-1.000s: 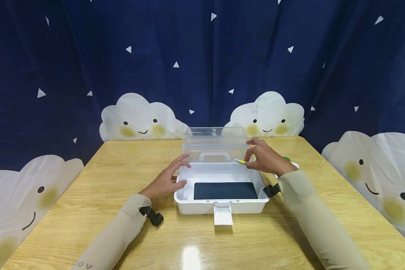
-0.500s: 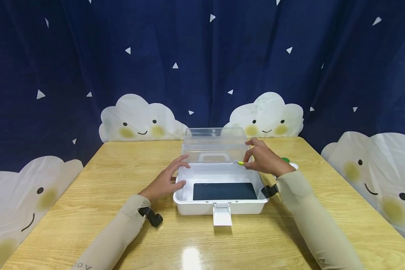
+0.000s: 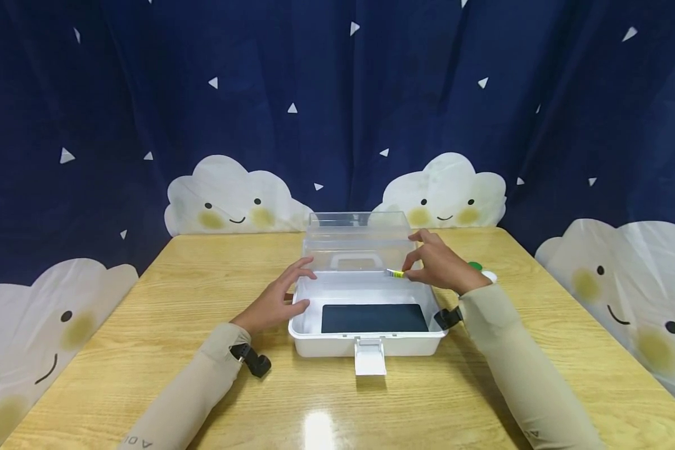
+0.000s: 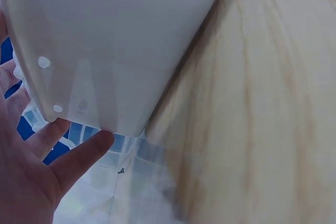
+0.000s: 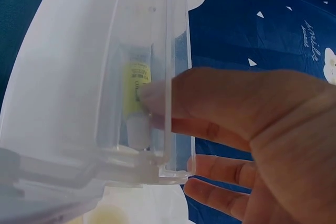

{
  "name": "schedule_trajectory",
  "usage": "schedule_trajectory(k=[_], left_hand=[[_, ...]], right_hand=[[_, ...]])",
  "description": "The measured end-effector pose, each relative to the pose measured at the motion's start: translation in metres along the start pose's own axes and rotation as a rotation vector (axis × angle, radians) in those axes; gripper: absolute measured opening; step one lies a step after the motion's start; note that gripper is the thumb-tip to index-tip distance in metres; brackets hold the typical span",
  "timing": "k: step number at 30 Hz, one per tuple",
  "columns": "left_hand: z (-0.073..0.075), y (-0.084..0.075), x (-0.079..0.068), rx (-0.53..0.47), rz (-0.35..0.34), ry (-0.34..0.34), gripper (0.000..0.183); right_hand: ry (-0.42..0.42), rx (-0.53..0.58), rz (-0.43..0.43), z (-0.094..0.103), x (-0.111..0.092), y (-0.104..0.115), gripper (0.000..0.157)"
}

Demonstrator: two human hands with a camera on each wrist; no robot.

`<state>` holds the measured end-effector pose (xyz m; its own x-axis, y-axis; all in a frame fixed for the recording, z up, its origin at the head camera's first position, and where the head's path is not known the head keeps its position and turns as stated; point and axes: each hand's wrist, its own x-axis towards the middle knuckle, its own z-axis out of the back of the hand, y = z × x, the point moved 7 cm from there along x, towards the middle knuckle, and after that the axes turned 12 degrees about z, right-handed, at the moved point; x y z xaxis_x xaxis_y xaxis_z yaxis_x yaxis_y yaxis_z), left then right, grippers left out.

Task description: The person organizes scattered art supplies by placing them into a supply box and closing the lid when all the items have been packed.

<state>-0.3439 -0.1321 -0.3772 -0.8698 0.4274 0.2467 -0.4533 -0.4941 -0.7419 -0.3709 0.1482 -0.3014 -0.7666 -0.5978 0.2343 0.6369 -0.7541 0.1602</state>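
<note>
A white storage box (image 3: 320, 345) stands on the table, its clear lid (image 3: 357, 220) raised at the back and a translucent tray (image 5: 113, 124) beside it in the right wrist view. Thumb and fingers of my right hand (image 3: 440, 265) pinch a small yellow tube (image 3: 395, 273) with a white cap. Seen from the right wrist, the tube (image 5: 137, 80) lies within a narrow compartment of the tray. My left hand (image 3: 271, 307) is at the box's left side, fingers spread and touching its rim. A dark flat rectangle (image 3: 374, 319) lies in the box's bottom.
The box's front latch (image 3: 370, 364) hangs down over the wooden table (image 3: 225, 275). Behind the right wrist, a green round thing (image 3: 475, 265) and a white one (image 3: 489, 275) are partly hidden. A blue curtain (image 3: 337, 75) hangs behind the table.
The yellow tube has shifted slightly left and down with the right fingertips, and more of its yellow label shows. The left hand has stayed in place.
</note>
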Motion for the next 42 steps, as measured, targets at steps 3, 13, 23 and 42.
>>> schedule_trajectory(k=[3,13,23,42], left_hand=[[-0.001,0.0,0.0,-0.003,0.0,0.01,0.044],[0.0,0.001,0.001,0.011,0.014,0.016,0.044],[0.001,-0.001,0.002,0.004,0.0,0.008,0.045],[0.0,-0.002,0.001,0.009,0.004,0.007,0.043]], right_hand=[[0.009,-0.008,-0.004,-0.001,-0.001,0.0,0.007],[0.016,0.015,-0.015,-0.001,0.0,-0.001,0.008],[0.018,0.009,-0.021,0.001,-0.002,-0.001,0.011],[0.056,0.183,0.011,0.01,-0.015,-0.018,0.032]])
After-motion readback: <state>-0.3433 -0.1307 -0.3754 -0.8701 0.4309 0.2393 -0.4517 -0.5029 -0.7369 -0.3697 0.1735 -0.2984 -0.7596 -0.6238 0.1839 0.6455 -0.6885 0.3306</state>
